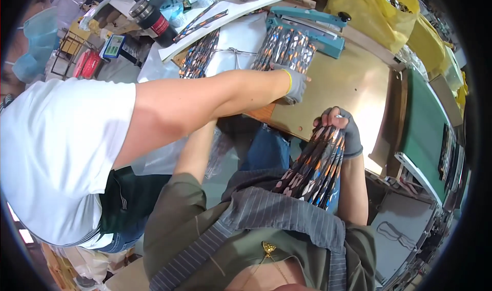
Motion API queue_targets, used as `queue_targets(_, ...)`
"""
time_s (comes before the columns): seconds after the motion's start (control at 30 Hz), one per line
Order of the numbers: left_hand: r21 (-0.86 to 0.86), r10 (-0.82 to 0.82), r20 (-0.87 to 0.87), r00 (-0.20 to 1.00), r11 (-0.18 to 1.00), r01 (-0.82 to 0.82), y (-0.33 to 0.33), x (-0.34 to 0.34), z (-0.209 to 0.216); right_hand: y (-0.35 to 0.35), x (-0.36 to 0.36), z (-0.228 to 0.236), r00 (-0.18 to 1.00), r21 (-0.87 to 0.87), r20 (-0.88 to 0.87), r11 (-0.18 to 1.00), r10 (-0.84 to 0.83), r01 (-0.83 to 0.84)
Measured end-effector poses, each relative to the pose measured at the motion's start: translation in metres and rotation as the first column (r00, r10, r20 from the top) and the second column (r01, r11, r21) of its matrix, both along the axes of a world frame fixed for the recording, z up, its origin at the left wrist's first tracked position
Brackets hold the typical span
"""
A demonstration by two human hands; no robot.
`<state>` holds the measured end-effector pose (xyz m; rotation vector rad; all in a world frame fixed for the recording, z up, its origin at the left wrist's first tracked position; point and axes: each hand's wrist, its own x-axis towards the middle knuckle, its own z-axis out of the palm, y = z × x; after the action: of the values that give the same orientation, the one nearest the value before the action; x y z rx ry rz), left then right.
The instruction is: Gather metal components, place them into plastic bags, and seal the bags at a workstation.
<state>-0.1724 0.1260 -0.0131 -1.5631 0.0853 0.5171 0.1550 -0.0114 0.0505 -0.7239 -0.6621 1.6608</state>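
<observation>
My right hand (341,127), in a grey fingerless glove, is closed around the top of a bundle of long narrow black strips (312,163) patterned in white, orange and blue. The strips hang toward my striped apron, their lower ends fanned out. My left forearm (197,147) runs up behind a co-worker's bare arm (205,98), which hides my left hand. The co-worker's gloved hand (294,86) rests at the near end of a pile of similar strips (284,50) on the table. Another pile of such strips (200,55) lies farther left.
A blue metal bench device with a lever (307,27) stands behind the middle pile. The tan tabletop (343,86) extends rightward to a raised edge and a green board (430,122). Yellow bags (374,14) sit at back right. A thermos (152,22) stands at back left.
</observation>
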Motion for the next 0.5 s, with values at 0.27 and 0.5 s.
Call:
queue_targets(0.27, -0.832, 0.758, -0.284, 0.586, 0.109, -0.544, 0.039, 0.165, 0.053, -0.007, 0.003, 0.005, 0.993, -0.064, 0.108, 0.996, -0.056, 0.063)
queue_targets(0.5, -0.975, 0.904, -0.156, 0.398, -0.076, -0.21, 0.153, 0.2, 0.134, 0.016, -0.035, 0.021, 0.986, -0.01, 0.1, 0.991, 0.132, -0.132)
